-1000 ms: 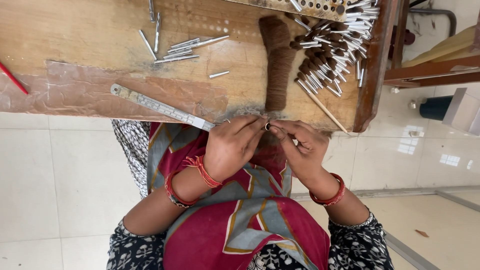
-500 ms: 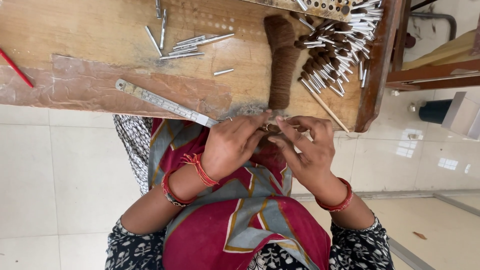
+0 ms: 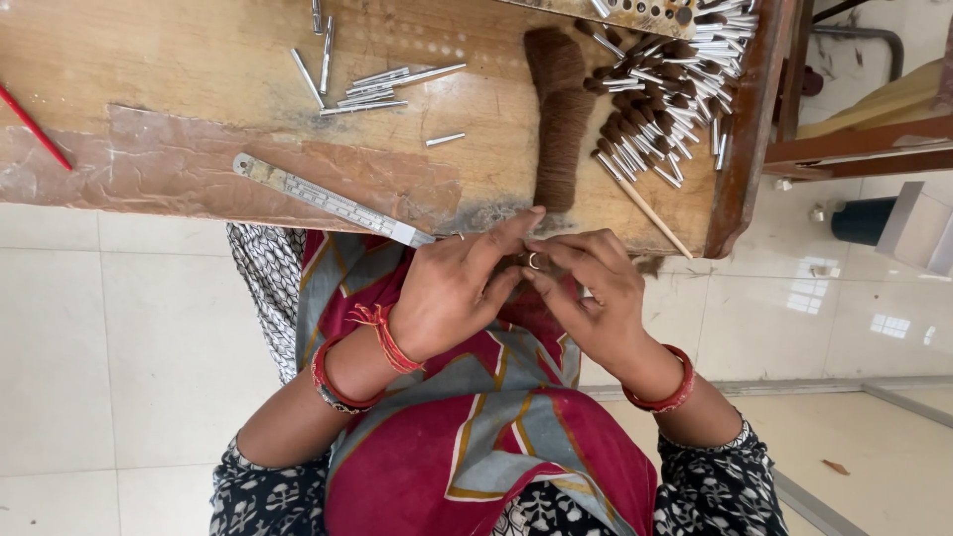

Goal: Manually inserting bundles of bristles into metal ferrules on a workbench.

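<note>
My left hand and my right hand meet just below the near edge of the wooden table, over my lap. Together their fingertips pinch a small metal tube with a tuft of brown fibre, which the fingers mostly hide. A bundle of brown fibre lies on the table right above the hands. To its right sits a pile of metal tubes tipped with brown tufts.
Several loose bare metal tubes lie on the table's middle. A steel ruler rests slanted along the near edge, a thin wooden stick by the pile, and a red stick at far left. White tiled floor lies below.
My hands have closed together: the right fingers moved in toward the left fingertips and both now pinch the small tube. The view shifted slightly.
</note>
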